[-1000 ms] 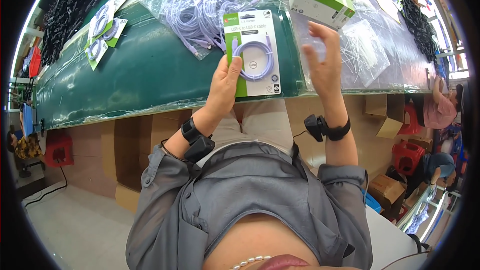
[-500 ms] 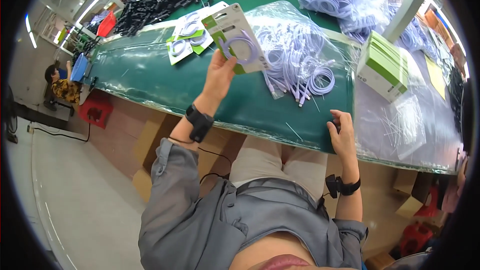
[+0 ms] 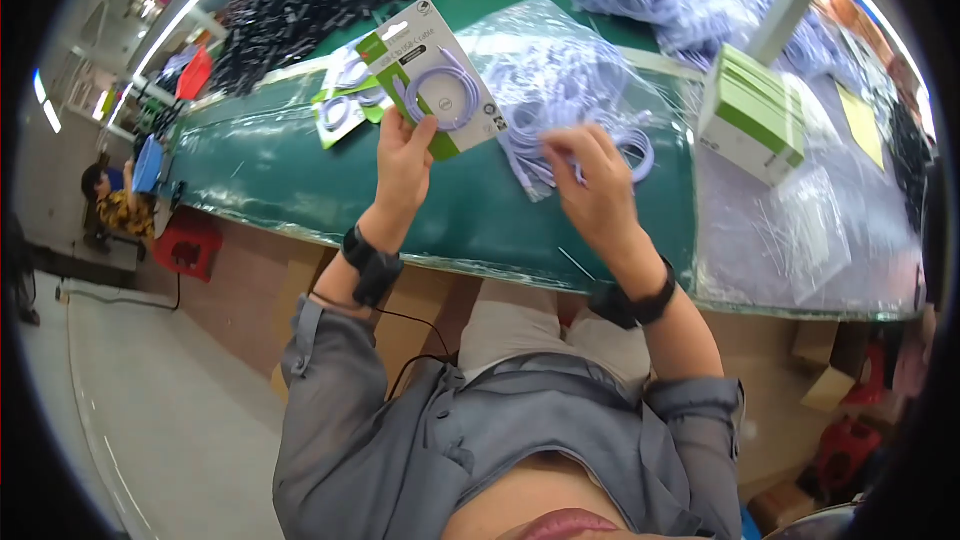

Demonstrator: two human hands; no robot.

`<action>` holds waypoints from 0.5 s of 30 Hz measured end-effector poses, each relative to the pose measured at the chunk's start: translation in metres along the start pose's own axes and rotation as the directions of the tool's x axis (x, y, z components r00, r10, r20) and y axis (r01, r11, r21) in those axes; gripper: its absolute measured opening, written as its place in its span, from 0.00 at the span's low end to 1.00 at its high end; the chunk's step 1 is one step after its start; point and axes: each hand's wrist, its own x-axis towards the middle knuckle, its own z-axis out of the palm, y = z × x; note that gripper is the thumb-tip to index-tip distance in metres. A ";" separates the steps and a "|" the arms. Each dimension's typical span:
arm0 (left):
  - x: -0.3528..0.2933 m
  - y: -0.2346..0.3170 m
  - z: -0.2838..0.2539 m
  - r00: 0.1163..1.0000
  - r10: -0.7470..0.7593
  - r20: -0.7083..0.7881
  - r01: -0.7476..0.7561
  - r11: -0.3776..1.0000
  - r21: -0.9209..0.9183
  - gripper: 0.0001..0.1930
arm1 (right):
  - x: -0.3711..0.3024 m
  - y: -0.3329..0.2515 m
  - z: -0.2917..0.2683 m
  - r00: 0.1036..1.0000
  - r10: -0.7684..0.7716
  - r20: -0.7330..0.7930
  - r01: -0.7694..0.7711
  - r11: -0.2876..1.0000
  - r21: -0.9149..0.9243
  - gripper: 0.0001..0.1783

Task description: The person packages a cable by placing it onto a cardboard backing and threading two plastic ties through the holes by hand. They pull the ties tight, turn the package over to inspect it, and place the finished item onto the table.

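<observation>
Retail card pack — white with a green corner and a coiled lilac cable — held in the left hand. Two similar packs lie flat on the green table just behind it. White-and-green carton stands at the right, on clear plastic sheeting.

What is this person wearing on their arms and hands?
Both hands are bare, with no gloves. The left hand and the right hand each have a chunky black band at the wrist; a thin dark cable trails from the left one. Grey sleeves are pushed up to the elbows.
</observation>
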 end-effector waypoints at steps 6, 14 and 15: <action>-0.047 -0.019 0.065 0.990 0.143 -0.003 -0.142 0.986 0.087 0.16 | 0.017 0.011 0.033 0.996 0.012 -0.085 -0.013 1.000 -0.010 0.15; -0.063 -0.035 0.083 0.950 0.311 0.005 -0.302 0.918 0.258 0.15 | 0.002 0.013 0.022 0.995 0.034 -0.095 -0.046 0.991 -0.125 0.19; -0.063 -0.036 0.084 0.953 0.303 -0.006 -0.293 0.924 0.245 0.14 | 0.001 0.012 0.020 0.994 0.064 -0.093 -0.075 0.989 -0.124 0.19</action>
